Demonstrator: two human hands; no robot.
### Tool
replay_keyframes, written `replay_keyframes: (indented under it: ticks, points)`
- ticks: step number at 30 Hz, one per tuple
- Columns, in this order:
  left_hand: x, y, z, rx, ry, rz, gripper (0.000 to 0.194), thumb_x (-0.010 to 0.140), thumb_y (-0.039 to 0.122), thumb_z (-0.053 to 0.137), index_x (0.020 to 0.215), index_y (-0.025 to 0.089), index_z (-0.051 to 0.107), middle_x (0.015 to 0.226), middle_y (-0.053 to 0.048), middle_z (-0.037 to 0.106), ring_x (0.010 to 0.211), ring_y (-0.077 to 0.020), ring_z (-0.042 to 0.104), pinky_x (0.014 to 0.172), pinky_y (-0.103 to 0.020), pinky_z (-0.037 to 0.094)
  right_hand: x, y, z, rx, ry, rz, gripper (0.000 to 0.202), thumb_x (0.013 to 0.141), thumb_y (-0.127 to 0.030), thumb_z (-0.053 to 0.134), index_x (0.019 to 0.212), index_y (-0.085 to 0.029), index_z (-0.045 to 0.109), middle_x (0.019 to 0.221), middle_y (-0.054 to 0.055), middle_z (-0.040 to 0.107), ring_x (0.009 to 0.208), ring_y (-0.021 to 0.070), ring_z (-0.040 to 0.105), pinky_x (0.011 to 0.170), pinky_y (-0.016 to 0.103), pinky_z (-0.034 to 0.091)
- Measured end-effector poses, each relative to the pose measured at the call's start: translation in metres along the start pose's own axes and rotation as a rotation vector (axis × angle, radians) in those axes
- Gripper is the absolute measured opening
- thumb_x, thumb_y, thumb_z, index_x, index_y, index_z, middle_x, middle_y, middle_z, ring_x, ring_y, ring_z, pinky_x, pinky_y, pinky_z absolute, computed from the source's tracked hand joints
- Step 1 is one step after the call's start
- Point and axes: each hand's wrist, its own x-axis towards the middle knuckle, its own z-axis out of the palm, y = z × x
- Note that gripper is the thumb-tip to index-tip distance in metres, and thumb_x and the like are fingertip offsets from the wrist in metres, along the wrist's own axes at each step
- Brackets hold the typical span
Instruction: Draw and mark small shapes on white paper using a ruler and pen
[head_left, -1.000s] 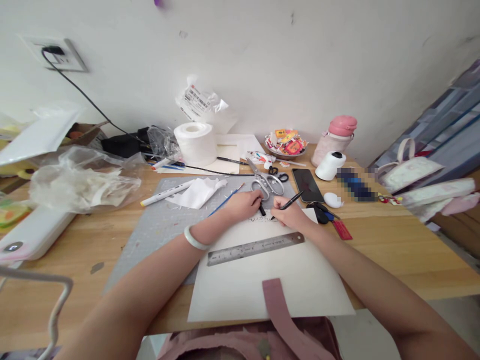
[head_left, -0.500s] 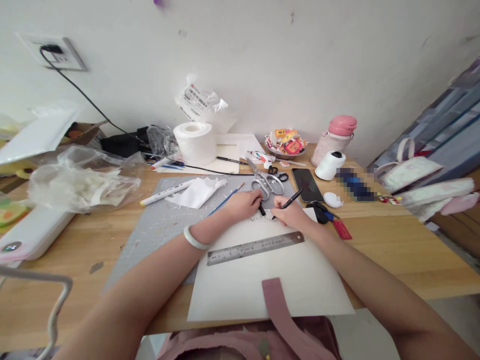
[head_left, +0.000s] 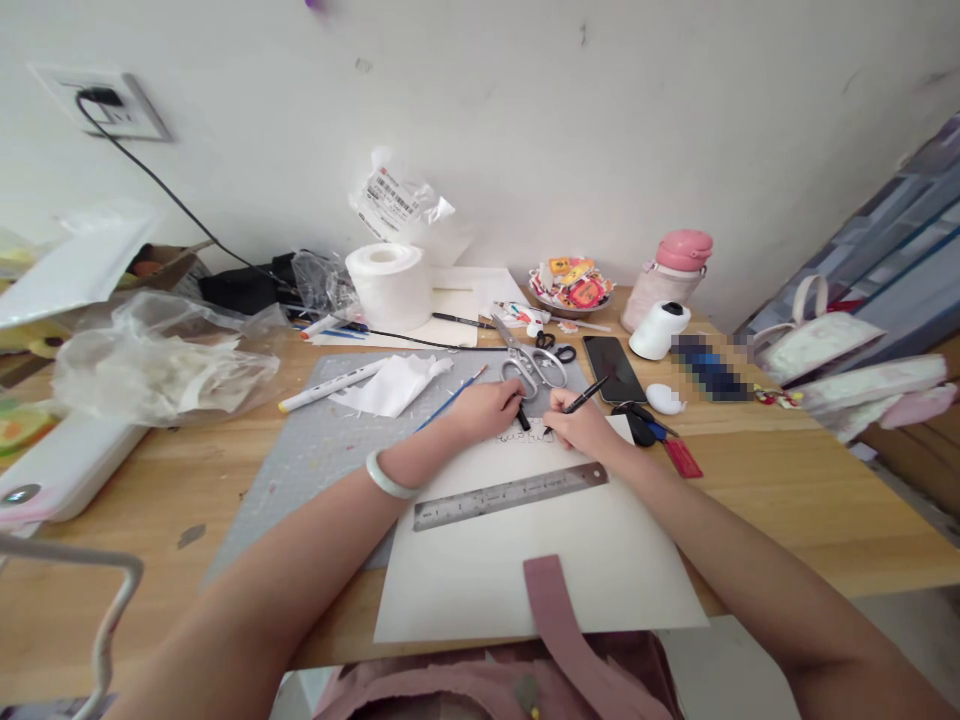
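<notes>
A black pen [head_left: 585, 396] is gripped in my right hand [head_left: 568, 421], its tip down at the white paper [head_left: 442, 590] near dark outlined lettering [head_left: 514, 438]. My left hand [head_left: 496, 408] rests at the paper's upper left with its fingers curled round a black pen cap [head_left: 523, 416] that points down. Across the sheet below both hands lies a steel ruler [head_left: 510, 497]. Silver scissors [head_left: 529, 362] sit just beyond my left fingers. Under my left forearm, a blue paintbrush [head_left: 452, 398] lies on the grey cutting mat [head_left: 300, 470].
Crumpled tissue [head_left: 394, 385] and a white marker [head_left: 330, 385] lie left on the mat. Behind stand a tissue roll [head_left: 390, 290], a bowl of paper cutouts [head_left: 571, 287] and a pink bottle [head_left: 671, 275]. A phone [head_left: 613, 368] and keys [head_left: 660, 432] are at the right.
The pen in my right hand has shifted very slightly on the lettering. My left hand and the ruler stay in place.
</notes>
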Motion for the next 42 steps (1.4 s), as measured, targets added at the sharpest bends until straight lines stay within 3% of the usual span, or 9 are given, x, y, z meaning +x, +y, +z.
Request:
replay_keyframes:
  ticks: [8,42]
  points:
    - [-0.0009,0.0001,0.0003,0.008,-0.006,-0.003,0.027,0.087,0.028,0.031,0.104,0.024,0.052,0.094,-0.002,0.066,0.084,-0.0198,0.062,0.071,-0.030,0.047,-0.0012,-0.0024,-0.0008,-0.027,0.007,-0.056,0.018,0.063,-0.019,0.046,0.056,-0.021,0.029,0.033,-0.010,0.035,0.032,0.0066,0.035,0.037,0.019,0.026]
    - [-0.0015,0.0006,0.0009,0.008,0.010,-0.009,0.028,0.087,0.028,0.032,0.105,0.024,0.053,0.092,-0.003,0.067,0.083,-0.0204,0.062,0.072,-0.031,0.047,0.0015,0.0017,-0.0032,-0.061,-0.039,-0.049,0.019,0.063,-0.022,0.046,0.057,-0.021,0.029,0.034,-0.010,0.032,0.032,0.0074,0.035,0.038,0.020,0.026]
